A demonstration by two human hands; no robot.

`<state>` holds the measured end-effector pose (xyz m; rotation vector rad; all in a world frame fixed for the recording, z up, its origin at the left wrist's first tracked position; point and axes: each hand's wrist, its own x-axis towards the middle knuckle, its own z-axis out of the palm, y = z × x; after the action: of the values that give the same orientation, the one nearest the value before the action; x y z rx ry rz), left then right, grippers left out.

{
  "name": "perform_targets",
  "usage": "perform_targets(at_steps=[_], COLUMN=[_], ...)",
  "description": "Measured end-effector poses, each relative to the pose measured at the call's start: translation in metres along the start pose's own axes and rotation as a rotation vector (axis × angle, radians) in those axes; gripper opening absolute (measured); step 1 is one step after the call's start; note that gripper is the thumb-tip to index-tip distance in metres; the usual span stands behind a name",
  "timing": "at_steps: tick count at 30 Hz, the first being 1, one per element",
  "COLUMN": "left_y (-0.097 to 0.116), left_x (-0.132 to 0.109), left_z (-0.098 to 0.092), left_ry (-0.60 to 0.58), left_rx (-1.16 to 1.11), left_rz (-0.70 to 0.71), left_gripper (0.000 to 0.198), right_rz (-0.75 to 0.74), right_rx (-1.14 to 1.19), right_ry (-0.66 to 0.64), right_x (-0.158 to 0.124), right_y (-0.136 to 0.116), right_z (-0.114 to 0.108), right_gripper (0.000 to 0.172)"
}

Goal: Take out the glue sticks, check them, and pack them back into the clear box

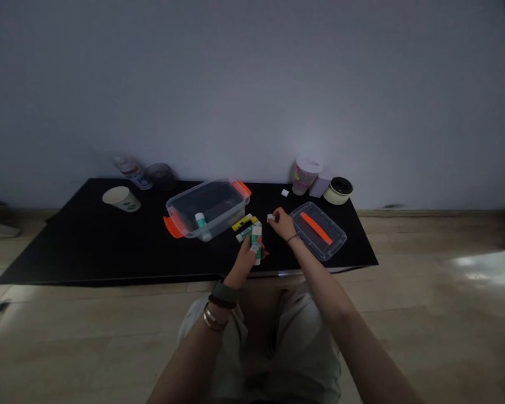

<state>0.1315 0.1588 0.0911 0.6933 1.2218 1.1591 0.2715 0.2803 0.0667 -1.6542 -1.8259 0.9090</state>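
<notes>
My left hand (249, 252) is wrapped round a green and white glue stick (256, 238), held upright over the front of the black table. To its right, my right hand (283, 223) pinches a small white cap (270, 217). Just behind my left hand lie a yellow stick (241, 223) and another green and white glue stick (244, 233), partly covered by the hand. One more glue stick (201, 220) leans inside the clear plastic box (231, 216) with orange clips. A small white piece (285, 192) rests farther back on the table.
The box's clear lid (339, 241) with an orange handle lies by my right wrist. A paper cup (122, 198), a bottle (134, 173) and a dark bowl (160, 175) stand left. A clear cup (305, 178), a pale block (320, 186) and a cream tin (337, 193) are back right.
</notes>
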Motion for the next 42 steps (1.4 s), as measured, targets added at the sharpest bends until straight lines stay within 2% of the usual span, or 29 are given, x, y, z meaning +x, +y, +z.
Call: perform_targets(at_steps=[2, 5, 8, 11, 14, 20, 24, 27, 32, 38, 42], left_y=[0.001, 0.003, 0.01, 0.021, 0.029, 0.032, 0.03, 0.027, 0.028, 0.037, 0.046], left_x=[-0.006, -0.009, -0.004, 0.005, 0.015, 0.018, 0.015, 0.016, 0.019, 0.017, 0.017], left_z=[-0.003, -0.007, -0.009, -0.008, -0.007, -0.006, -0.014, -0.024, -0.035, -0.038, -0.046], left_ry=[0.006, 0.003, -0.049, -0.136, -0.217, -0.301, -0.302, -0.284, -0.303, -0.389, -0.473], left_rx=[0.056, 0.131, 0.201, 0.292, 0.367, 0.351, 0.337, 0.318, 0.347, 0.384, 0.285], left_rz=[0.04, 0.092, 0.087, 0.086, 0.141, 0.201, 0.191, 0.185, 0.19, 0.171, 0.046], left_gripper=[0.059, 0.058, 0.063, 0.067, 0.061, 0.049, 0.051, 0.055, 0.053, 0.051, 0.054], right_rz=[0.078, 0.117, 0.128, 0.144, 0.126, 0.028, -0.037, -0.084, -0.139, -0.201, -0.238], right_rx=[0.436, 1.002, 1.204, 1.197, 1.156, 1.061, 0.903, 0.752, 0.68, 0.54, 0.428], right_ry=[0.02, -0.075, -0.146, -0.145, -0.122, -0.073, -0.016, -0.067, -0.239, -0.194, -0.186], right_x=[-0.004, -0.019, -0.036, -0.044, -0.046, -0.053, -0.056, -0.052, -0.048, -0.047, -0.051], right_y=[-0.01, -0.027, -0.038, -0.04, -0.04, -0.038, -0.032, -0.028, -0.034, -0.044, -0.047], right_z=[-0.003, -0.007, -0.011, -0.019, -0.029, -0.047, -0.051, -0.051, -0.043, -0.039, -0.037], right_gripper=[0.023, 0.039, 0.043, 0.038, 0.037, 0.041, 0.044, 0.049, 0.037, 0.037, 0.035])
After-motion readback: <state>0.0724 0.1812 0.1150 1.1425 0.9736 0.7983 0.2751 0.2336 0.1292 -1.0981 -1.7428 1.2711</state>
